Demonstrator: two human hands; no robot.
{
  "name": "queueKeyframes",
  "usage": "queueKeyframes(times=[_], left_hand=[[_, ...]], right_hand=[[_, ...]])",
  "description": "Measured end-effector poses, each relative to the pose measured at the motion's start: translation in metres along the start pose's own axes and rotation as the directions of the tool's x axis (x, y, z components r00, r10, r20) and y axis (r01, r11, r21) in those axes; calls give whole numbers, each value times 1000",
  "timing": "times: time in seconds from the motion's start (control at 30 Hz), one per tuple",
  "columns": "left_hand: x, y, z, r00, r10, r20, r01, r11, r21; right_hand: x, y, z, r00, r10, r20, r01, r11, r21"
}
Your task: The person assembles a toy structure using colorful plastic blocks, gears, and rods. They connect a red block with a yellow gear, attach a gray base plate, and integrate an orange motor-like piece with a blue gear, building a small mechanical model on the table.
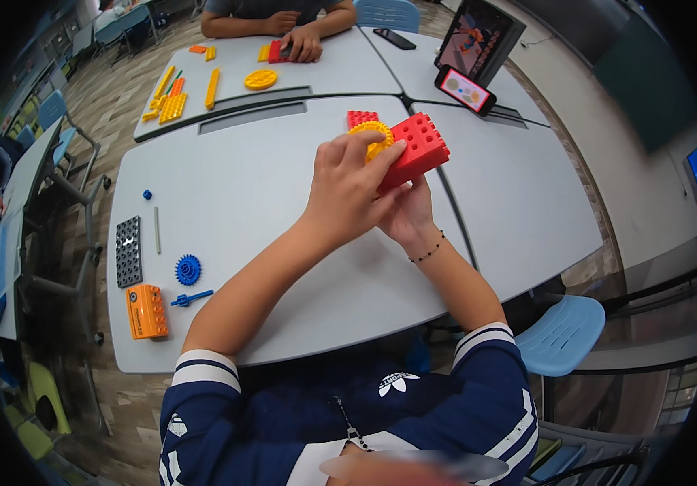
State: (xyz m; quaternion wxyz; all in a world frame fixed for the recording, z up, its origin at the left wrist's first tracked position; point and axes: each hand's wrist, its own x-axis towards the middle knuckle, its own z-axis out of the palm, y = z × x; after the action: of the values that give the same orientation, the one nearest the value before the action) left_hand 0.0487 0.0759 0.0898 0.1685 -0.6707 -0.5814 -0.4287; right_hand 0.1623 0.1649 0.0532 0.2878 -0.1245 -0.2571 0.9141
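Note:
Both hands hold a red studded building block (421, 146) with round holes, raised above the table and tilted. My left hand (344, 182) is closed round its left side, thumb on the red face and fingers on a yellow gear wheel (379, 136) at the block's side. My right hand (409, 215), below a beaded bracelet, grips the block from underneath; most of its fingers are hidden. Just behind the gear a red studded piece (362, 119) shows; I cannot tell whether it is joined on.
On the left lie an orange block (147, 312), a blue gear (188, 270), a blue axle piece (192, 298), a dark studded plate (129, 252) and a grey rod (156, 230). A phone (466, 89) leans at the far right. Opposite, another person's hands (304, 42) touch bricks.

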Motion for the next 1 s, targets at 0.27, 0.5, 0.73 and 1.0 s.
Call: queueKeyframes(times=[0.27,0.5,0.73,1.0], left_hand=[[38,-24,60,993,-121,7,110,879,-463],[35,-38,89,967,150,-208,-218,907,-359],[14,-56,96,990,78,-120,-124,886,-446],[-4,-55,113,996,-84,42,91,748,-657]], right_hand=[[11,-55,-27,989,-131,67,143,961,-237],[5,-78,-43,920,-327,217,392,795,-463],[12,-90,-53,909,-320,269,399,855,-332],[18,-97,-69,890,-291,350,409,851,-331]])
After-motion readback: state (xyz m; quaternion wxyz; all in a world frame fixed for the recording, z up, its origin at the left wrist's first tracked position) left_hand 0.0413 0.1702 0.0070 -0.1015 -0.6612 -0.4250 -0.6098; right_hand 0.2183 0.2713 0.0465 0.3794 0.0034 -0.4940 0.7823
